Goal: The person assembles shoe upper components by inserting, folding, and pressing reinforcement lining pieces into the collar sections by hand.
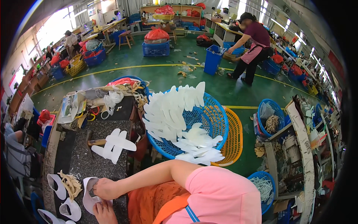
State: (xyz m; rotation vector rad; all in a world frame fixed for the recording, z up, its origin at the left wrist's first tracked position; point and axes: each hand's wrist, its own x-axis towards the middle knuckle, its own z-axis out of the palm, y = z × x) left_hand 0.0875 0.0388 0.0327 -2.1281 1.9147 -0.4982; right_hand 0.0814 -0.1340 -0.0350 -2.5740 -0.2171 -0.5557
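Note:
At the lower left, a white curved shoe-upper piece (88, 195) lies on the dark speckled work surface (112, 170). My right hand (106, 188) reaches across from the right, its fingers closed on the inner edge of this piece. Just below, my left hand (104, 213) grips the lower edge with fingertips pressed on it. Similar white curved pieces (70, 209) rest to the left, beside a small heap of tan strips (71, 185). Farther up, several white elongated flat pieces (113, 145) lie crossed over each other, next to a hammer (96, 142) with a wooden handle.
A blue basket (220, 112) with many white flat pieces fanned along its rim stands right of the bench, against a yellow basket (235, 138). Scissors (91, 116) and papers lie at the bench's far end. Across the floor, another person (255, 41) bends over a blue bin (212, 59).

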